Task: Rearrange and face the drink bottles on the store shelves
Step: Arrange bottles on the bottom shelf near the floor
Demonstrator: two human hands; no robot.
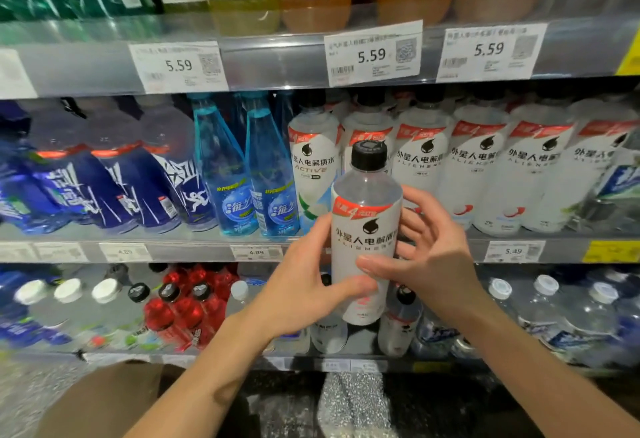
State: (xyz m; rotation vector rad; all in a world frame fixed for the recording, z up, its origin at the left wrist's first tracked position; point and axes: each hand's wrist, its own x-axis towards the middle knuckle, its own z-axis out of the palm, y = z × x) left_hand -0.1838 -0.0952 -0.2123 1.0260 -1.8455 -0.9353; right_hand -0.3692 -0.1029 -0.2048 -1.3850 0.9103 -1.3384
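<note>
Holding a white-labelled bottle (365, 229) upright at the centre of the frame, you have it out in front of the shelves rather than standing on one. Your left hand (304, 281) wraps its lower half from the left, with the thumb curled across the front of the label. Your right hand (429, 257) meets it from the right, thumb pressed to the label just above the left thumb, while the other fingers are spread and only lightly curved beside the bottle; whether they touch it you cannot tell from here.

The bottle has a black screw cap (369, 155), clear shoulders showing a colourless drink, and a white wrap with a red band across the top, a black drop-shaped logo and black characters below. Its front faces you.

Behind it, on the middle shelf (194, 250), stands a row of matching white bottles (481, 174) running to the right of the frame. Left of centre are two light blue bottles (249, 174), and at the far left dark blue-labelled bottles (114, 188) leaning at a tilt. Price tags (374, 53) reading 5.59 hang on the rail above. Red bottles (183, 309) fill the lower left shelf.
</note>
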